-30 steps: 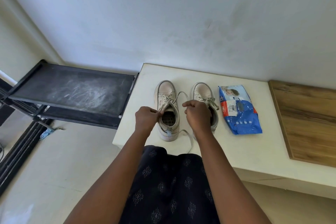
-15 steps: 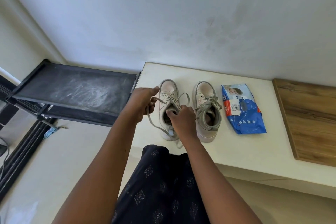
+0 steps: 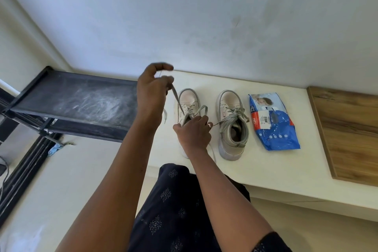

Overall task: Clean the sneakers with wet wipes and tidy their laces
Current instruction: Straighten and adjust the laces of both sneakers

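Tying the left sneaker's lace

My left hand [image 3: 152, 96] pinches the lace [image 3: 176, 96] end, raised taut above the left sneaker [image 3: 189, 101] on the ledge [image 3: 255, 168]; my right hand [image 3: 194, 134] grips lace at its tongue. Right sneaker [image 3: 233, 129], then wipes [image 3: 273, 122], lie beside.

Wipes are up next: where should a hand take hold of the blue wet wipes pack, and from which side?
Probably the near short end of the wet wipes pack, coming from its right, away from the sneaker beside it. It lies flat on the white ledge, soft and crinkled, so the edge should pinch easily. Both hands are busy with laces.
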`<state>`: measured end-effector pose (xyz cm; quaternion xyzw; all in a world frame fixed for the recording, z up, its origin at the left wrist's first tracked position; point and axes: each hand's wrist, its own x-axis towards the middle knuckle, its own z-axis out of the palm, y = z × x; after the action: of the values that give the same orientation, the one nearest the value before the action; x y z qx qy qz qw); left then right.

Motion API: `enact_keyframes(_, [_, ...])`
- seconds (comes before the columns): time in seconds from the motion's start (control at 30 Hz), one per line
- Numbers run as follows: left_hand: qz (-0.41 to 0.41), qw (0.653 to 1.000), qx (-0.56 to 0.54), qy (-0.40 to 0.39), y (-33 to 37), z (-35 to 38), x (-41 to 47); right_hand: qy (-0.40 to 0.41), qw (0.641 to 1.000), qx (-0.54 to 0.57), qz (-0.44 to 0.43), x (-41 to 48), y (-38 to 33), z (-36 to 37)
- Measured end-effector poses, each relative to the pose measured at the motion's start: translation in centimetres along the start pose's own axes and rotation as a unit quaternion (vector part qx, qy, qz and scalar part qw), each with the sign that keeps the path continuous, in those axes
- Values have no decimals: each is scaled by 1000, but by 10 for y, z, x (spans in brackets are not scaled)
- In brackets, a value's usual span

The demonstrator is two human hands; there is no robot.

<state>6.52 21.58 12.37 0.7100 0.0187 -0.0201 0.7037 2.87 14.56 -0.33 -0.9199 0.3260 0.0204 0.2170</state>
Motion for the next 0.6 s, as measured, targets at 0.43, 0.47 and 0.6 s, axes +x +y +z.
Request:
enact_keyframes(0.43, [34, 957, 288, -5, 4, -30, 36, -1, 1000, 28, -4, 3, 8, 5])
enact_keyframes(0.47, [29, 938, 345, -7, -1, -34, 40, -6, 1000, 27, -4, 4, 10, 5])
enact_keyframes(0.6, [-13, 855, 515, -57, -34, -46, 49, -28, 999, 37, -1, 4, 17, 3])
